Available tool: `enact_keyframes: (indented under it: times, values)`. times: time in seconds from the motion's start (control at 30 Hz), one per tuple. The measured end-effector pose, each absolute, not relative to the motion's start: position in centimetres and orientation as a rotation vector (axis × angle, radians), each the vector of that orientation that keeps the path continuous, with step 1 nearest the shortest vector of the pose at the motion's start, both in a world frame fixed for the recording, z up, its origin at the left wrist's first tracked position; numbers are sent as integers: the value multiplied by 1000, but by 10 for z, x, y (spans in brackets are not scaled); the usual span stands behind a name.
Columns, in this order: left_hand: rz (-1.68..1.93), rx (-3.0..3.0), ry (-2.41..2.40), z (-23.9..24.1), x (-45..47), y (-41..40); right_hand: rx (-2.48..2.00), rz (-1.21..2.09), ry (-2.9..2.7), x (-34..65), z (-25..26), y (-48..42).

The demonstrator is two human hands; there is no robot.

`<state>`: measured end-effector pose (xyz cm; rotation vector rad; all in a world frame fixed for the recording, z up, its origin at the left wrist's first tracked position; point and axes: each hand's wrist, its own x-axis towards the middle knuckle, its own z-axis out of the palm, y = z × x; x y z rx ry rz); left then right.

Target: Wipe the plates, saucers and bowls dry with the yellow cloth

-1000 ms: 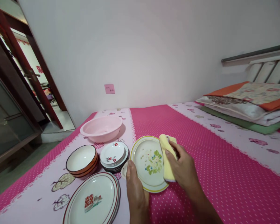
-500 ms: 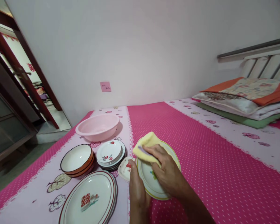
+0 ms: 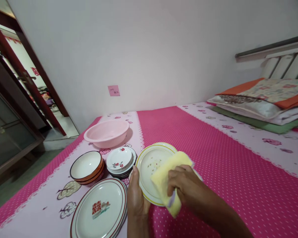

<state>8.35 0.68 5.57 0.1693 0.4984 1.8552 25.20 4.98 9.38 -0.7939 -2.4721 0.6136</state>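
Note:
My left hand (image 3: 135, 195) grips the near left rim of a white plate with a yellow edge and a flower pattern (image 3: 150, 162), held just above the pink bed cover. My right hand (image 3: 186, 186) is closed on a folded yellow cloth (image 3: 167, 177) and presses it onto the near right part of that plate. The cloth hides much of the plate's pattern.
Left of the plate stand a stack of small flowered plates (image 3: 120, 159), orange-rimmed bowls (image 3: 86, 167), a stack of large red-rimmed plates (image 3: 99, 211) and a pink basin (image 3: 106, 132). Folded bedding (image 3: 260, 102) lies at the far right by the headboard. An open doorway (image 3: 22, 86) is on the left.
My right hand has swept the yellow cloth from the plate's far edge down to its near right side. The left hand keeps its grip on the rim, and the plate has tilted flatter.

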Motion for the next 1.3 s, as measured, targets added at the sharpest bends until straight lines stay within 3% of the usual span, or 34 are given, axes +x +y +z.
enact_keyframes:
  times: [0.17,0.4,0.63,1.1,1.3]
  values:
    - [1874,125,613,58,74,2,-1061,289,-2256,272,88,86]
    - [1819,77,541,62,78,3,-1052,28,-1638,279,119,74]
    - [1725,187,496,56,88,2,-914,221,-1626,236,106,65]
    - [1717,224,289,47,79,3,-307,717,-2242,214,91,37]
    - [1641,220,435,48,71,-3,-371,827,-2427,235,90,19]
